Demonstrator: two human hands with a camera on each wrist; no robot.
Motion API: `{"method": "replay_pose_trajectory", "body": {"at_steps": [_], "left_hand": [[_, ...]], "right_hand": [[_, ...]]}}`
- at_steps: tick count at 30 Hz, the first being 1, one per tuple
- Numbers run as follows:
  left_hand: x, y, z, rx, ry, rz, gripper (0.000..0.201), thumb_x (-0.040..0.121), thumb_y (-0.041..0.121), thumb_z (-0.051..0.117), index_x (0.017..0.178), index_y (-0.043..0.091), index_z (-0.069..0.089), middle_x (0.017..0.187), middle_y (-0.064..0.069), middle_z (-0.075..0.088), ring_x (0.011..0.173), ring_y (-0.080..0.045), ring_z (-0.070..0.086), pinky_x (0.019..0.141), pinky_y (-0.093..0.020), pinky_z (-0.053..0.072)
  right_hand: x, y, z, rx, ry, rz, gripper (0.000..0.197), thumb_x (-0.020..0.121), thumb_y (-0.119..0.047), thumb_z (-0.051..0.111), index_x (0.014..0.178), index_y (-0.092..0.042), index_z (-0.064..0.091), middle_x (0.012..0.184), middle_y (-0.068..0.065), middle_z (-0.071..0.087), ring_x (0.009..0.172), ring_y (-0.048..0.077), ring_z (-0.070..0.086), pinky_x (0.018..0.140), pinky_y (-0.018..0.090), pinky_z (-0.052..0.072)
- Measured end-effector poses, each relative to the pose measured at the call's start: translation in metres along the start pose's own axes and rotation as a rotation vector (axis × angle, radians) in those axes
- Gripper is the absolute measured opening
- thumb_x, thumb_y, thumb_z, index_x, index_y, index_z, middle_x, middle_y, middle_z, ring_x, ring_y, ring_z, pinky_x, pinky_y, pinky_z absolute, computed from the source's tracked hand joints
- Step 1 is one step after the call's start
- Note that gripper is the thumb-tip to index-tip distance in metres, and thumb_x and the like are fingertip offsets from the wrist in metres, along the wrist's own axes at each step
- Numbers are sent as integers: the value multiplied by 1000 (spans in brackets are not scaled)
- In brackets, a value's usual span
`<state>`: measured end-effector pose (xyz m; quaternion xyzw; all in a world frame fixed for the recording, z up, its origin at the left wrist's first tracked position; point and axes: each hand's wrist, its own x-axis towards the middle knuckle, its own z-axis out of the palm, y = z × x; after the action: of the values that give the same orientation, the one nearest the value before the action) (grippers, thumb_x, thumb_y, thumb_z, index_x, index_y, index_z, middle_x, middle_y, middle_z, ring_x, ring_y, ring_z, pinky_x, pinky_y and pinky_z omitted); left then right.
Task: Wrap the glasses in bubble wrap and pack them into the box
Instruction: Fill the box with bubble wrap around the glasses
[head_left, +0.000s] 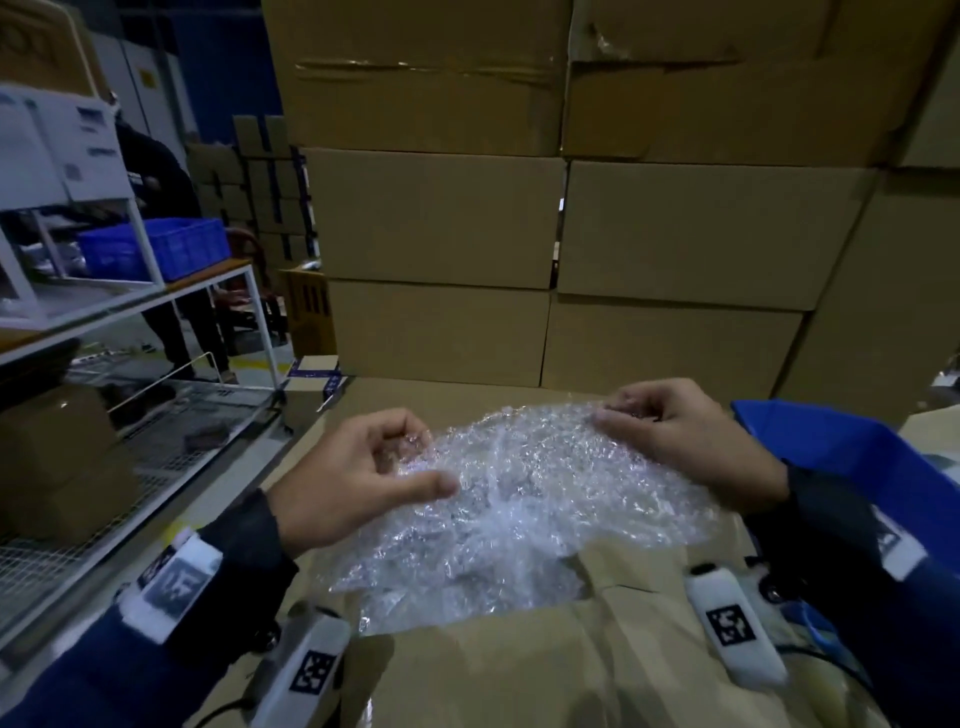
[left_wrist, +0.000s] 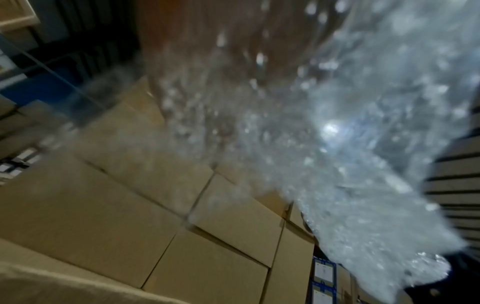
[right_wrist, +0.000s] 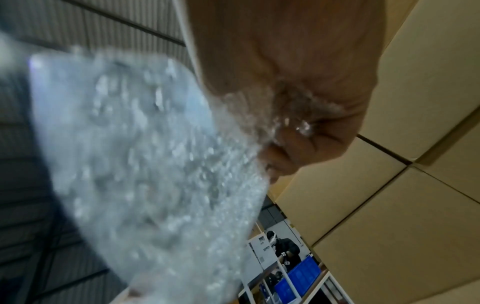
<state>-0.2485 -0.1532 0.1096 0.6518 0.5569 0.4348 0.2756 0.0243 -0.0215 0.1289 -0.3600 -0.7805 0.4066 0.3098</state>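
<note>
Left hand (head_left: 358, 467) and right hand (head_left: 685, 441), each grip pinching a bubble wrap sheet (head_left: 519, 499) above the open box (head_left: 519, 670)

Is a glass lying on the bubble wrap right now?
No, the bubble wrap is held spread between left hand and right hand, nothing on it.

Left hand (head_left: 358, 467) — fingers curled, apparently pinching; right hand (head_left: 685, 436) likewise.
</note>
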Motion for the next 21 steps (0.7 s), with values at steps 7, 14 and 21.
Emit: {"method": "replay_pose_trajectory", "body": {"at_steps": [7,14,21], "left_hand": [[-1,-15,2,282,-51,-134,37,73,57,65,81,21,65,65,4,59,54,-10,49,53,-25,42],[-3,-30,2,452,-25,-157,20,88,9,65,82,20,49,77,6,59,61,3,50,57,-13,39],[1,-35,0,688,-133,-311,29,94,14,58,119,24,69,126,10,63,112,-5,58,88,-13,42]], "right_hand": [[12,2,-5,-199,67,65,24,80,-28,73,74,-7,64,59,-4,59,41,-6,47,40,8,35],[33,5,6,-207,-72,130,19,79,-22,76,85,-7,66,61,-6,59,51,3,51,48,19,42],[61,-6,40,-151,-217,98,19,84,-3,70,98,-7,58,74,1,58,62,12,54,55,27,48]]}}
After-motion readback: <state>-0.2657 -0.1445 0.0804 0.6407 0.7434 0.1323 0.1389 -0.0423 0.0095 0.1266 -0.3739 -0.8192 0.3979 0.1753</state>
